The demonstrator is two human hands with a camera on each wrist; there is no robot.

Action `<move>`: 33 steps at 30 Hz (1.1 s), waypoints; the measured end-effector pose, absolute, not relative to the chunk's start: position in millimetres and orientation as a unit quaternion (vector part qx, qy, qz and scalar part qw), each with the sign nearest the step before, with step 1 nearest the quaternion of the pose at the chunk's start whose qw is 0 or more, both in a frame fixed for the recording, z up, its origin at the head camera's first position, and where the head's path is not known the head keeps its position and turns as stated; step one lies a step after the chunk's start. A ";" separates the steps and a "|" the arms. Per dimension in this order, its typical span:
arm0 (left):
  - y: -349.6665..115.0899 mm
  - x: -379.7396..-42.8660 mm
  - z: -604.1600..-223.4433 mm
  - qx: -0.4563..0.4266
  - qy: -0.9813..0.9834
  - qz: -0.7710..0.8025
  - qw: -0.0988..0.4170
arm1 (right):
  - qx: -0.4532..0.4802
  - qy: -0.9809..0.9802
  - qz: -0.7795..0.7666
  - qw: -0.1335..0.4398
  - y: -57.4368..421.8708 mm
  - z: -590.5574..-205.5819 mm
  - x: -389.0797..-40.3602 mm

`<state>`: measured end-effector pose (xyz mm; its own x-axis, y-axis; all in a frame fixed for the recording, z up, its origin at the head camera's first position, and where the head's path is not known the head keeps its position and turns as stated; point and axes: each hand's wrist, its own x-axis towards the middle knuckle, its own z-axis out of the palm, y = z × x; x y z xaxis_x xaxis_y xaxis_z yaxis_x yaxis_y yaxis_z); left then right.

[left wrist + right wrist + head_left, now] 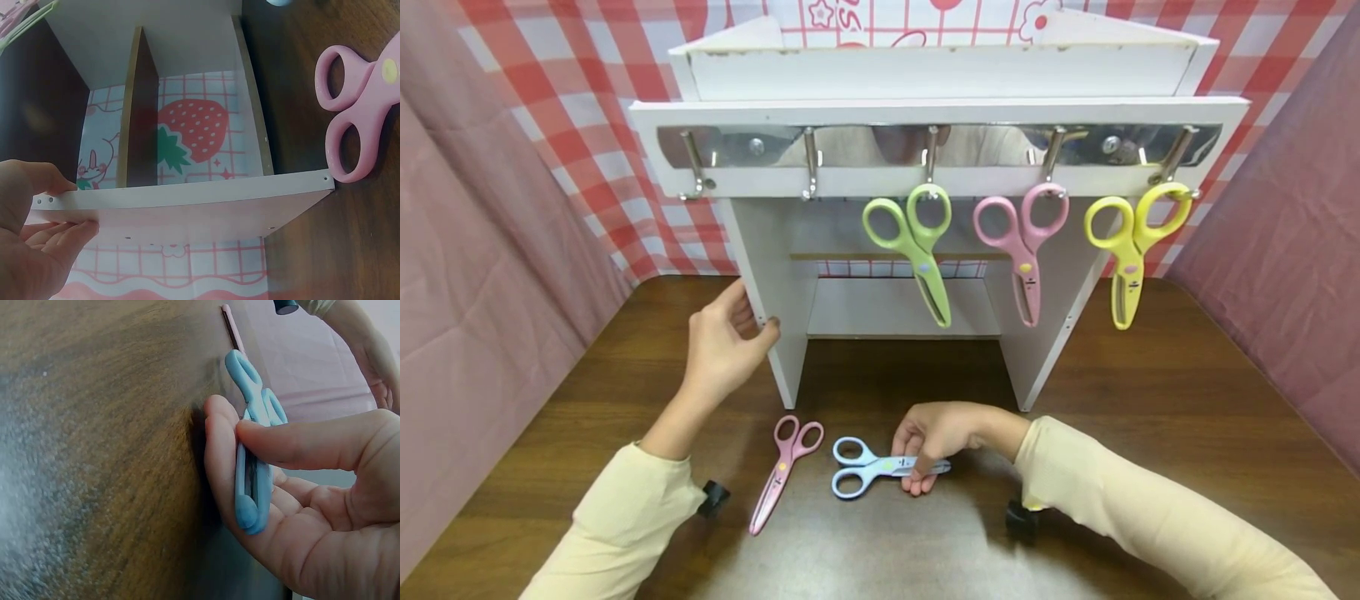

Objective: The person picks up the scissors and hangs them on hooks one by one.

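Note:
My right hand [943, 437] pinches a pair of light blue scissors [868, 468] by the blades, thumb on top and fingers beneath, the handles pointing left. In the right wrist view the blue scissors [253, 469] lie between thumb and fingers, close over the wood. My left hand [722, 337] grips the front edge of the white stand's left side panel [767, 333], with the thumb on one face and the fingers on the other. Between the two arms, pink scissors [784, 471] lie on the table, handles toward the stand.
A metal hook rail [865, 146] runs across the front of the white stand. From its hooks hang green scissors [921, 250], pink scissors [1025, 250] and yellow scissors [1131, 250]; two hooks at the left carry nothing. A checked cloth [587, 125] hangs behind, above the brown table [1112, 400].

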<state>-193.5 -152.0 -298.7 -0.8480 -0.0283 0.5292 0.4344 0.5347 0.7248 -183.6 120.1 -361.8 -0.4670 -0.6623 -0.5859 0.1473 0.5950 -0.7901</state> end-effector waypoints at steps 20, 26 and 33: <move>-152.2 -193.5 -298.2 -0.122 -0.843 -0.460 0.251 | -0.203 0.727 -0.448 0.478 126.7 -353.1 -189.9; -151.7 -193.4 -297.3 -0.121 -0.842 -0.465 0.247 | -0.215 0.721 -0.460 0.471 128.2 -349.0 -189.9; -151.6 -193.8 -298.4 -0.121 -0.840 -0.466 0.248 | -0.233 0.722 -0.465 0.456 129.8 -342.7 -188.6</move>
<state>-193.8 -151.6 -298.4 -0.8473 -0.0283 0.5303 0.4350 0.5360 0.7236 -188.6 129.8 -342.7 -0.4758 -0.7611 -0.4410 0.0873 0.4580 -0.8847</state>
